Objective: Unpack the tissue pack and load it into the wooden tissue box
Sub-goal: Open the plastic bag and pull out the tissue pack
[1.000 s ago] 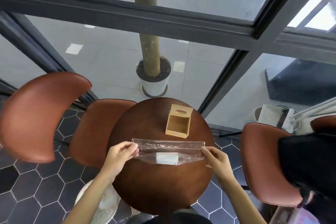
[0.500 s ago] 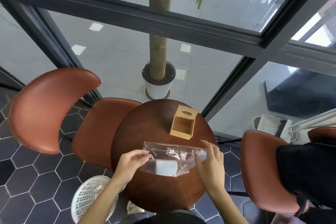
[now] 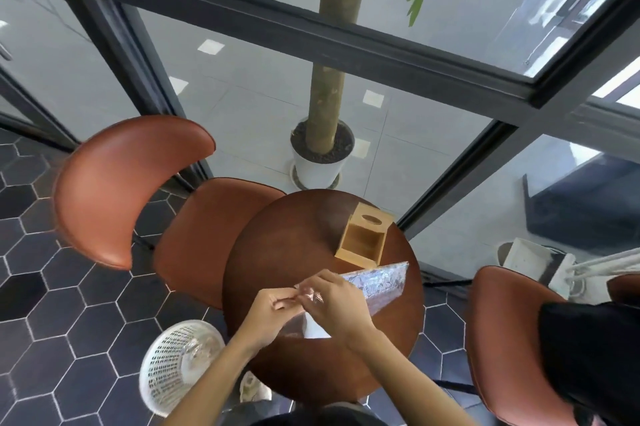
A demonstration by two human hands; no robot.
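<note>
A clear plastic tissue pack (image 3: pixel 375 285) is held above the round dark wooden table (image 3: pixel 277 252). My left hand (image 3: pixel 272 313) and my right hand (image 3: pixel 334 301) meet at the pack's left end, both pinching the wrapper there. A bit of white tissue (image 3: pixel 317 328) shows below my right hand. The wooden tissue box (image 3: pixel 363 240) lies on its side at the table's far right, its open side facing me and empty, apart from the pack.
Brown leather chairs stand at the left (image 3: pixel 128 183) and right (image 3: pixel 512 339) of the table. A white mesh waste basket (image 3: pixel 176 363) sits on the floor at the lower left. A potted tree (image 3: pixel 320 155) stands behind the glass wall.
My right hand has slid left along the pack to join my left hand at its left end. The pack's right end now sticks up to the right. The camera view has shifted.
</note>
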